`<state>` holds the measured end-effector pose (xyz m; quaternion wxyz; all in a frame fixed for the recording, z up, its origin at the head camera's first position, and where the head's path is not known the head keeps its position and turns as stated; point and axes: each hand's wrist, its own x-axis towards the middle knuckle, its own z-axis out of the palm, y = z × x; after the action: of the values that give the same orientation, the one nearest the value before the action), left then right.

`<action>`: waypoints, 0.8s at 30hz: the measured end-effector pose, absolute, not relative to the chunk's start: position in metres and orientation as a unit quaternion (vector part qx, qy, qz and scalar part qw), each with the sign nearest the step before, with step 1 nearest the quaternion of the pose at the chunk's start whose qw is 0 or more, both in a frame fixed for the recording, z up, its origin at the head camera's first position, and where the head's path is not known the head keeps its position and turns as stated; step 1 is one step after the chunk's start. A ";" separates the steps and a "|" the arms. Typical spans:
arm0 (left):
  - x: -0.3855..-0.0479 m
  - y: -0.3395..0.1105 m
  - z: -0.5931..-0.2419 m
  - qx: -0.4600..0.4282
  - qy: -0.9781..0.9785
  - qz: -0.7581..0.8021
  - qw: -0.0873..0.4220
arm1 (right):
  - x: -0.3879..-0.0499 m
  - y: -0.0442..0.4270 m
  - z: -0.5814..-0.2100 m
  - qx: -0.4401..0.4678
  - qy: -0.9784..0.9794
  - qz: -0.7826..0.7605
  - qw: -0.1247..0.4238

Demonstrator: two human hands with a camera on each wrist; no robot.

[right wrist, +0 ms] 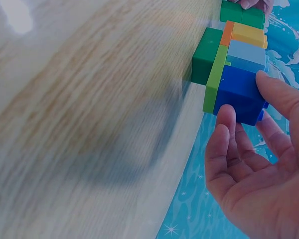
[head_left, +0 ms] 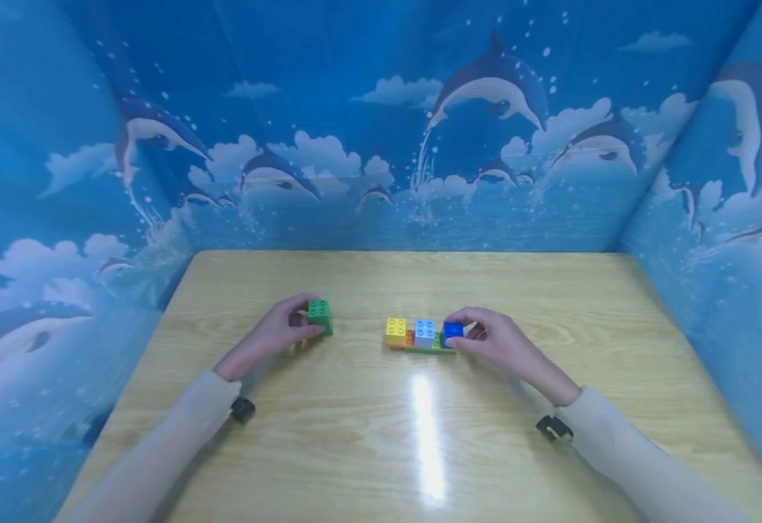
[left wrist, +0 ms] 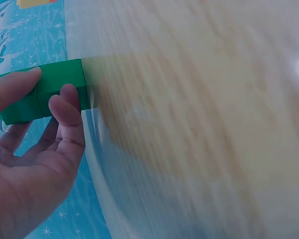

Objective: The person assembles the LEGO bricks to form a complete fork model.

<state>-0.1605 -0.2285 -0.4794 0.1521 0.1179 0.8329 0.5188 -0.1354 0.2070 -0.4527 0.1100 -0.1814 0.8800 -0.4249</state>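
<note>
My left hand [head_left: 276, 330] holds two stacked green toy bricks [left wrist: 64, 79] between thumb and fingers; they stand upright on the table. To the right is a built row of toy bricks. On its top are a yellow brick [head_left: 396, 332], a light blue brick [head_left: 424, 333] and a dark blue brick [right wrist: 239, 92]. Under them lie an orange brick [right wrist: 226, 33] and a light green brick [right wrist: 215, 84], with a dark green brick [right wrist: 206, 56] at the bottom. Thumb and fingers of my right hand [head_left: 498, 341] pinch the dark blue brick at the row's right end.
The wooden table [head_left: 328, 436] reflects a bright strip of light in front of the row. Blue dolphin-print sheets [head_left: 354, 131] enclose its back and sides. A dark band clip [head_left: 243, 410] sits by the left sleeve, another [head_left: 554, 428] by the right.
</note>
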 end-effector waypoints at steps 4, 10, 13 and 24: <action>-0.157 -0.226 -0.481 0.117 0.849 0.494 0.147 | -0.135 0.209 -0.455 -0.178 0.881 -0.424 0.112; -0.150 -0.220 -0.479 0.089 0.856 0.490 0.141 | -0.138 0.209 -0.455 -0.180 0.881 -0.425 0.109; -0.149 -0.218 -0.480 0.099 0.859 0.484 0.132 | -0.138 0.210 -0.455 -0.178 0.882 -0.423 0.108; -0.130 -0.208 -0.476 0.121 0.869 0.465 0.121 | -0.137 0.207 -0.455 -0.184 0.877 -0.431 0.103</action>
<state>-0.1304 -0.2085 -0.4765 0.1213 0.1214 0.8687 0.4646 -0.1368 0.2070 -0.4551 0.1032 -0.1844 0.8773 -0.4308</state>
